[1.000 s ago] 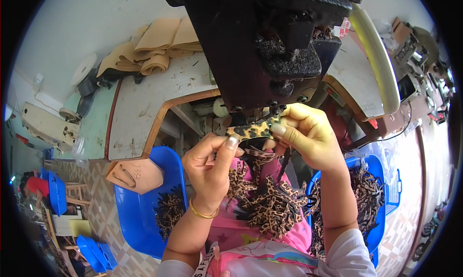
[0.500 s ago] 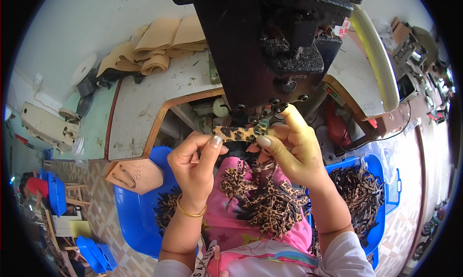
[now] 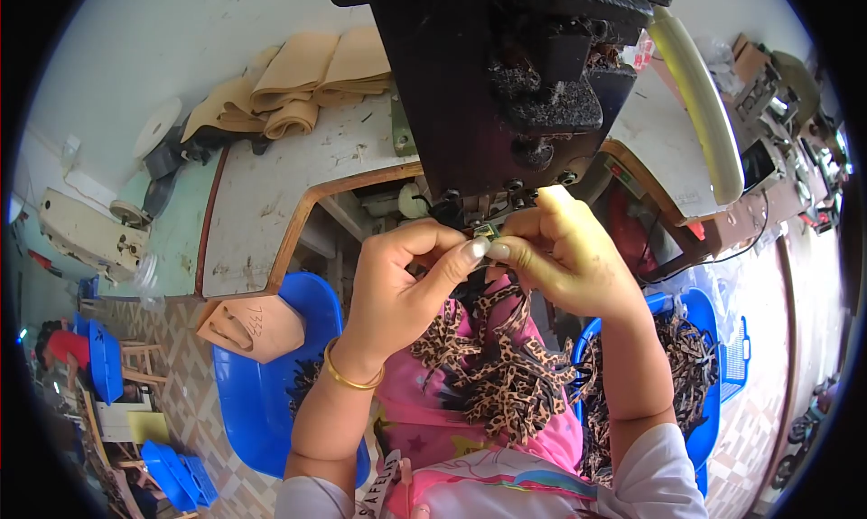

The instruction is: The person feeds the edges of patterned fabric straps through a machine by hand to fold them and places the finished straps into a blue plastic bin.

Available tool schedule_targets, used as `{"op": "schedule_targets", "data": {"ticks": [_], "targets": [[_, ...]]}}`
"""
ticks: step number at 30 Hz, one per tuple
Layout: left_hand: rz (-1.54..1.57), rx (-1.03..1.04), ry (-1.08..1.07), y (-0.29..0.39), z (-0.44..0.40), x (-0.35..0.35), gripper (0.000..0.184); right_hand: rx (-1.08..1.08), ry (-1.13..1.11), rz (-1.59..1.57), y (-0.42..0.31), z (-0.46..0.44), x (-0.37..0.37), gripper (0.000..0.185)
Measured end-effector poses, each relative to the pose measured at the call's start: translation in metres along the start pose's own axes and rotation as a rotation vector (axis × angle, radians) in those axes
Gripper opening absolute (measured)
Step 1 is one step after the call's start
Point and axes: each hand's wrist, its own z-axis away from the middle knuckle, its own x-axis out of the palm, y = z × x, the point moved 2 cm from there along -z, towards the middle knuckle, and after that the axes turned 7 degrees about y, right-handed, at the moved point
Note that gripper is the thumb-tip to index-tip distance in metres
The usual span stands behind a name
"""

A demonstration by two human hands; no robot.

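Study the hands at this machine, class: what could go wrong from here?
The left hand and right hand work near the black machine head, so a finger might get caught if it runs.
The small piece is pinched only in fingertips and could slip.
The leopard-print strips lie loosely heaped on the lap; some might slide off.

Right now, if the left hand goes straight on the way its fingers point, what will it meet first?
Probably the right hand, whose fingertips nearly meet its own at the small piece; the depth there is hard to judge.
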Motion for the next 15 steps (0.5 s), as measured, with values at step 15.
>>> {"op": "schedule_targets", "data": {"ticks": [15], "targets": [[0.026, 0.069, 0.210, -0.007, 0.013, 0.026, 0.013, 0.149, -0.269, -0.153, 0.011, -0.044, -0.065, 0.025]]}}
